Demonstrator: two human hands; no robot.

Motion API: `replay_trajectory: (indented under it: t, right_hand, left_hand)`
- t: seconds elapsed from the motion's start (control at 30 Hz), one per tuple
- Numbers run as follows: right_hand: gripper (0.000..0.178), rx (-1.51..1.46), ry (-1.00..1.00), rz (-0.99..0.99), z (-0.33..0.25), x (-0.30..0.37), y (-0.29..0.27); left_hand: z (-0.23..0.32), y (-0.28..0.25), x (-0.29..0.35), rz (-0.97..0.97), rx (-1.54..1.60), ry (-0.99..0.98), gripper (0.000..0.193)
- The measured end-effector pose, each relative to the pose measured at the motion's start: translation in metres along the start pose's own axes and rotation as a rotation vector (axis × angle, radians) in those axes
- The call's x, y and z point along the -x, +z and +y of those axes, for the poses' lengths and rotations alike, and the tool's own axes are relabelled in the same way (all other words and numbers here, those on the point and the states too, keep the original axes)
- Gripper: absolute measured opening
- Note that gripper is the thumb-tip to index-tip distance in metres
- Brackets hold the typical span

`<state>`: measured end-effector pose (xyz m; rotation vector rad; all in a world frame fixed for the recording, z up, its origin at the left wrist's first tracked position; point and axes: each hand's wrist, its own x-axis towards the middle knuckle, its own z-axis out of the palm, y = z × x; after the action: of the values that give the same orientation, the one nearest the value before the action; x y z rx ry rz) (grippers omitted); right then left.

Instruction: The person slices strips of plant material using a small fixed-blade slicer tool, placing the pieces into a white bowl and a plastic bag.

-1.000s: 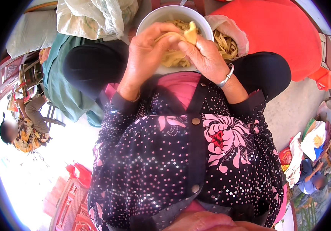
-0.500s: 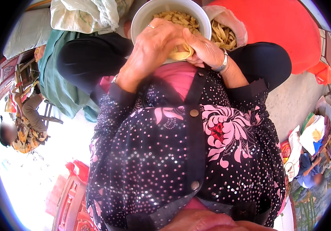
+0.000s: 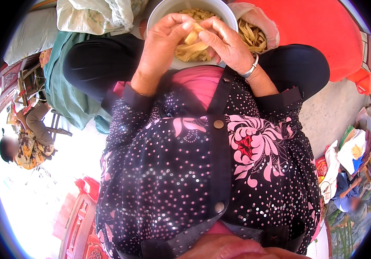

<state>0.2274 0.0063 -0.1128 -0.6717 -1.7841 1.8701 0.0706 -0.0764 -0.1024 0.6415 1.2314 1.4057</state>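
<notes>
One pale-yellow, flat strip [image 3: 192, 38]: kinda wrinkly, looks folded over
Bare left hand [image 3: 161, 45]: pinching it
Bare right hand [image 3: 233, 48]: clamped on it too

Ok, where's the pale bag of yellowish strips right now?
At the head view's top, right of centre, the pale bag sits between the white bowl and large red object, near the right hand.
</notes>
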Motion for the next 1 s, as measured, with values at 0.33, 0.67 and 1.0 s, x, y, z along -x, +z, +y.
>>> replay_trajectory:
  t: [0.33, 0.67, 1.0]
  right_hand:
    - [0.036, -0.273, 0.305, -0.078, 0.006, 0.008, -0.004]
    - [0.037, -0.397, 0.285, -0.02, 0.01, 0.007, -0.004]
    - [0.036, 0.09, 0.052, 0.206, 0.017, 0.002, -0.008]
  left_hand:
    - [0.004, 0.013, 0.002, -0.103, -0.265, 0.126, 0.025]
    - [0.011, 0.036, 0.008, -0.031, -0.557, 0.17, 0.04]
    - [0.009, 0.03, 0.004, -0.046, -0.349, -0.05, 0.049]
